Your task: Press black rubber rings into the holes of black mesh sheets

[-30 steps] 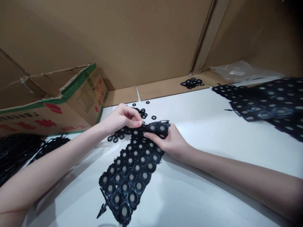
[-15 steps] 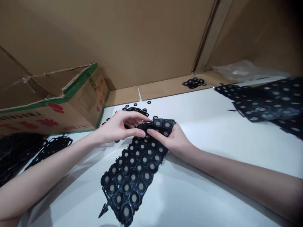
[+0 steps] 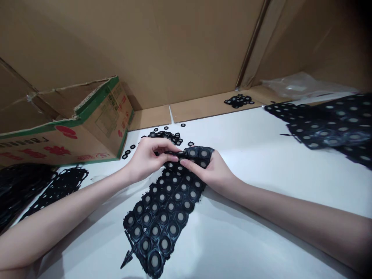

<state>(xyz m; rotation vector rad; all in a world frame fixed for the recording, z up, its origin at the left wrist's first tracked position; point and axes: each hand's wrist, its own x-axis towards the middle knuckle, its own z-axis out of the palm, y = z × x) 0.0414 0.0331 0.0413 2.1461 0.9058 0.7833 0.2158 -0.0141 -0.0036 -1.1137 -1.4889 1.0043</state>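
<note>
Bare left hand (image 3: 151, 157), bare right hand (image 3: 216, 170); bare slim forearms (image 3: 84, 203), narrow wrists (image 3: 126, 174).

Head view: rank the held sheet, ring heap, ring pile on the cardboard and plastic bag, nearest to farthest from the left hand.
From the left hand:
1. Held sheet: at its fingertips.
2. Ring heap: just behind it.
3. Ring pile: at the back, right of centre.
4. Plastic bag: back right.

Green-edged carton (image 3: 101, 126), clear plastic (image 3: 302, 86)
</note>
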